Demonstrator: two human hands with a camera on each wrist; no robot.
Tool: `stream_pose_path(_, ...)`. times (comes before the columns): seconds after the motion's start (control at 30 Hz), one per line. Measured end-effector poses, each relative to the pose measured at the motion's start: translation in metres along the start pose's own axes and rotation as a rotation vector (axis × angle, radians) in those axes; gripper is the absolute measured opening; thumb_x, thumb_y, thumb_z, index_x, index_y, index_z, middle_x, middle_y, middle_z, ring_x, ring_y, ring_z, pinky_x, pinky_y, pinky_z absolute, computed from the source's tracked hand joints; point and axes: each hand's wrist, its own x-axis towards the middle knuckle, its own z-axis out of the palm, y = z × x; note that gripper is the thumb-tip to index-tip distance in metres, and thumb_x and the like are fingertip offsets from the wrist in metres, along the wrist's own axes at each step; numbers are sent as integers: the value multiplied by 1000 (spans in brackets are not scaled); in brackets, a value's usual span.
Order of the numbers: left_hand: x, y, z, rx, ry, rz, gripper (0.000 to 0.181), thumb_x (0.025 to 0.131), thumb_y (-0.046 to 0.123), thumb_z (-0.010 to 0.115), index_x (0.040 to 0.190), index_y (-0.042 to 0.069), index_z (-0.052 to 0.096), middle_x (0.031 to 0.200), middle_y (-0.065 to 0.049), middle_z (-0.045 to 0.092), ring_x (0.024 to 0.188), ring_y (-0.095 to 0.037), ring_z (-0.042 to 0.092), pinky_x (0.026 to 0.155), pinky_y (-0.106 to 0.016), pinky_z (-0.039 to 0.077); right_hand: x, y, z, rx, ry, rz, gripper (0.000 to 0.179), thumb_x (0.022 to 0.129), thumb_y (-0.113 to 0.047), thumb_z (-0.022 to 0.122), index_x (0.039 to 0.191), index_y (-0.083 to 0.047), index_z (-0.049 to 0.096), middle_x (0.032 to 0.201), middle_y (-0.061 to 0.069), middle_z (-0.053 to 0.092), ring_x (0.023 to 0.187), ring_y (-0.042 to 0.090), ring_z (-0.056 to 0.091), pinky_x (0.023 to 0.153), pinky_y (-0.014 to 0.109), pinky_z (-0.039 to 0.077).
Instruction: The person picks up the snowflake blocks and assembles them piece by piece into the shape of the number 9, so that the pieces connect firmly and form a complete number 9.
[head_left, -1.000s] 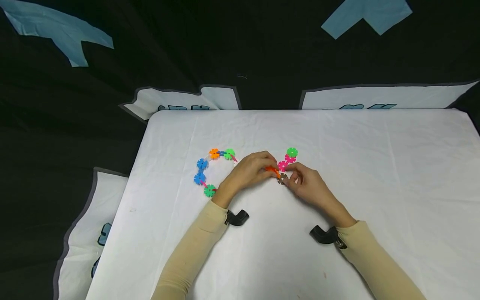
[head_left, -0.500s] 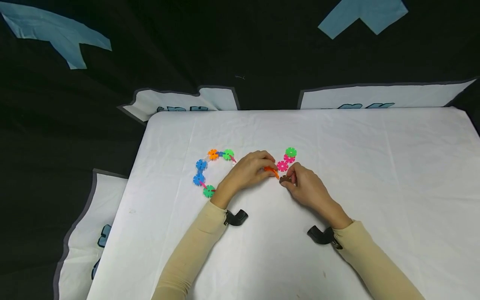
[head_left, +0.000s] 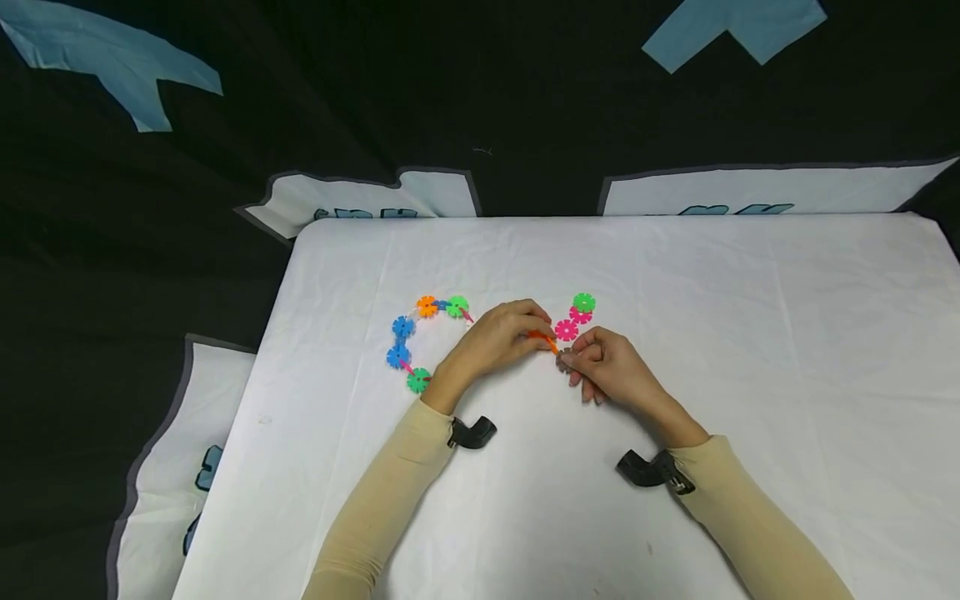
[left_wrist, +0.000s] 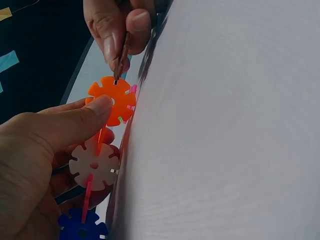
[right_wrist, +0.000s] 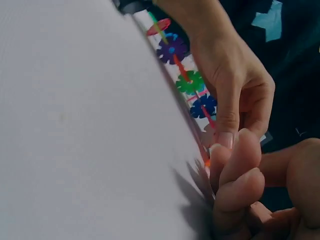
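Observation:
My left hand (head_left: 504, 335) pinches an orange notched plastic disc (left_wrist: 121, 94) between thumb and fingers. A linked chain hangs from it past the palm: another orange disc (left_wrist: 101, 140), a whitish disc (left_wrist: 80, 162), a pink disc (left_wrist: 87, 197) and a blue disc (left_wrist: 80, 224). With thumb and fingertips my right hand (head_left: 621, 373) pinches a brown notched disc (left_wrist: 121, 60). It is edge-on in the left wrist view, its lower end right at a slot in the orange disc's rim. In the right wrist view, fingers hide both discs almost wholly.
The chain curves left over the white-covered table (head_left: 480, 517), with blue discs (head_left: 398, 356), a green disc (head_left: 418, 381) and an orange disc (head_left: 427, 307). Beyond my right hand lie two pink discs (head_left: 566, 330) and a light green disc (head_left: 584, 302).
My right hand has taken the brown disc into a pinch and turned it, bringing it to the orange disc's edge. Its other fingers now spread below. My left hand stays nearly where it was.

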Motion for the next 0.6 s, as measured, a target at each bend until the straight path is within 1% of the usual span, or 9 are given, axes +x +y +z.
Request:
stream_pose_path(0.13, 0, 0, 0, -9, 4, -14, 9, 89, 21, 73, 95, 15, 77, 105, 1, 67, 95, -11, 63, 87, -25, 50, 1, 1, 1, 58, 18, 9, 27, 96, -15, 64, 106, 5, 49, 68, 7, 68, 43, 12, 57, 41, 27, 48)
stream_pose_path(0.23, 1, 0, 0, -12, 9, -23, 9, 89, 20, 73, 95, 15, 77, 104, 1, 68, 93, -10, 63, 86, -24, 50, 0, 0, 2, 80, 35, 12, 26, 96, -15, 63, 107, 5, 49, 69, 8, 68, 44, 13, 59, 42, 27, 49)
stream_pose_path(0.6, 1, -1, 0, -17, 21, -26, 10, 89, 19, 73, 96, 15, 78, 103, 0, 68, 93, -11, 64, 86, -24, 50, -1, -1, 4, 132, 72, -29, 26, 97, -13, 62, 107, 6, 47, 72, 14, 69, 43, 13, 59, 41, 28, 49)
